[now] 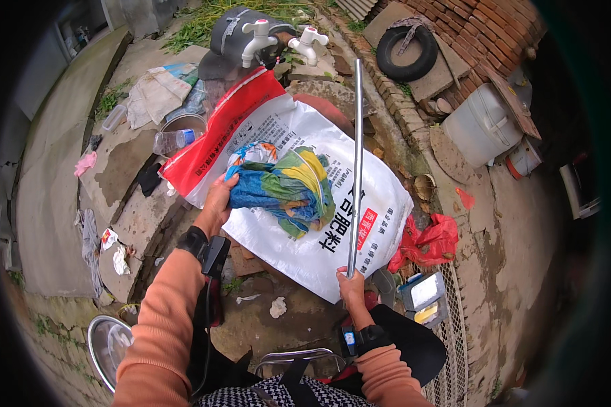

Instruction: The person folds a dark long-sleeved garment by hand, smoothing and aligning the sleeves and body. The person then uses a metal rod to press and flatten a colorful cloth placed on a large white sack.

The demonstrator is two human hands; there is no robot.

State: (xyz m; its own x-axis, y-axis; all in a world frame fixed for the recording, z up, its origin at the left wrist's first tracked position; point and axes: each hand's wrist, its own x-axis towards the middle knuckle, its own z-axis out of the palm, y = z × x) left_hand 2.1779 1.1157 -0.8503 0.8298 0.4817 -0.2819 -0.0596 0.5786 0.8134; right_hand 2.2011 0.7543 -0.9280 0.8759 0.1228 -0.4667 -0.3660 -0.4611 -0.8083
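My left hand [218,199] grips the left end of a crumpled cloth [285,188] patterned in blue, green and yellow. The cloth lies bunched on a white woven plastic sack [280,254] with a red band and printed writing. In my right hand [352,286] is the lower end of a shiny metal tube [357,168], which slants upward across the sack's right part, its far end near the taps. Whether the tube touches the sack cannot be told. Both wrists wear black straps with small devices.
Two white taps [258,41] stand beyond the sack. A clear plastic bottle [172,140] rests by a metal bowl at left. On the right are a red plastic bag [427,241], a tire [406,53] and a white plastic container [483,124]. A metal basin [98,351] sits at lower left.
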